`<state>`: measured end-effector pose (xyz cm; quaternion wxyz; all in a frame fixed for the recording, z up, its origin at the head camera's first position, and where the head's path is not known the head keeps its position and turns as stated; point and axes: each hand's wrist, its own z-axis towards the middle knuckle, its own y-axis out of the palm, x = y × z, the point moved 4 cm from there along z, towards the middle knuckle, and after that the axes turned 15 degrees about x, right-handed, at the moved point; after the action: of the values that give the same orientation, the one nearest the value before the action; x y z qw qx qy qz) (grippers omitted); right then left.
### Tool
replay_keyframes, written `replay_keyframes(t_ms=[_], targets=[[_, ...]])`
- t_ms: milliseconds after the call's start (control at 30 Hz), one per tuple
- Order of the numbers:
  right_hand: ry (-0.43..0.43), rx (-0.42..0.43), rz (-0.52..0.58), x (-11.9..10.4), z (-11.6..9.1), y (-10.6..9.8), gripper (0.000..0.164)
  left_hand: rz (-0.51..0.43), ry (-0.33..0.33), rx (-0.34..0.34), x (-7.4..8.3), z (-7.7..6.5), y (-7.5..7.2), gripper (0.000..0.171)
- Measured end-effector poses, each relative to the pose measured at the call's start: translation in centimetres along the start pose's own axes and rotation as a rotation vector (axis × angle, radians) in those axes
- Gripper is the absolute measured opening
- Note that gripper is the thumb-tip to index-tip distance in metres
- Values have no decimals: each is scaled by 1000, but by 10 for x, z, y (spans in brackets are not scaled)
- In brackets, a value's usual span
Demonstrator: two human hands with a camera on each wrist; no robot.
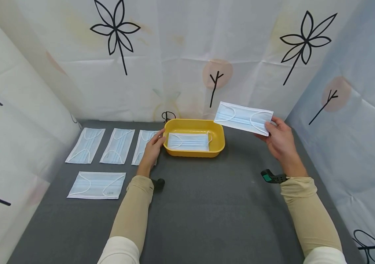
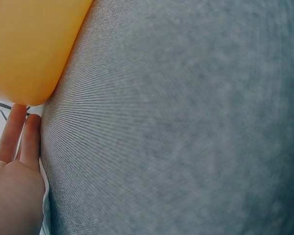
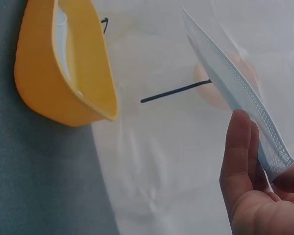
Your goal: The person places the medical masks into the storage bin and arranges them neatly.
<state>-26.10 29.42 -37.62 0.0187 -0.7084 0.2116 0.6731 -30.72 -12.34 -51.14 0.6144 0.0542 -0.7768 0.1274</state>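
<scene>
Right hand (image 1: pixel 280 142) pinching face mask (image 1: pixel 240 117) near yellow tray (image 1: pixel 192 154); straight-fingered left hand (image 1: pixel 152 149) touching tray; another mask (image 1: pixel 192 142) lying inside.

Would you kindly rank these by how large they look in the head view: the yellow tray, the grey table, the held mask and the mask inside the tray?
Largest to smallest:
grey table
yellow tray
held mask
mask inside the tray

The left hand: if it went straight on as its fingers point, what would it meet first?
Most likely the yellow tray: the left hand has fingertips at the tray's left end, though exact contact is unclear.
</scene>
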Motion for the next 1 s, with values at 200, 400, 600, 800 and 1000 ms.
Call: replay_keyframes(t_ms=[200, 400, 600, 800, 1000], targets=[[-3, -31, -70, 1, 4, 13, 49, 9, 33, 26, -11, 9, 2, 44], [-24, -82, -172, 2, 7, 26, 48, 10, 68, 35, -10, 9, 0, 43], [0, -113, -231, 7, 11, 39, 51, 21, 74, 35, -9, 8, 0, 43], [56, -150, -254, 17, 14, 54, 52, 16, 68, 27, -9, 7, 0, 43], [87, -167, -328, 26, 18, 69, 52, 8, 67, 26, -9, 8, 0, 43]])
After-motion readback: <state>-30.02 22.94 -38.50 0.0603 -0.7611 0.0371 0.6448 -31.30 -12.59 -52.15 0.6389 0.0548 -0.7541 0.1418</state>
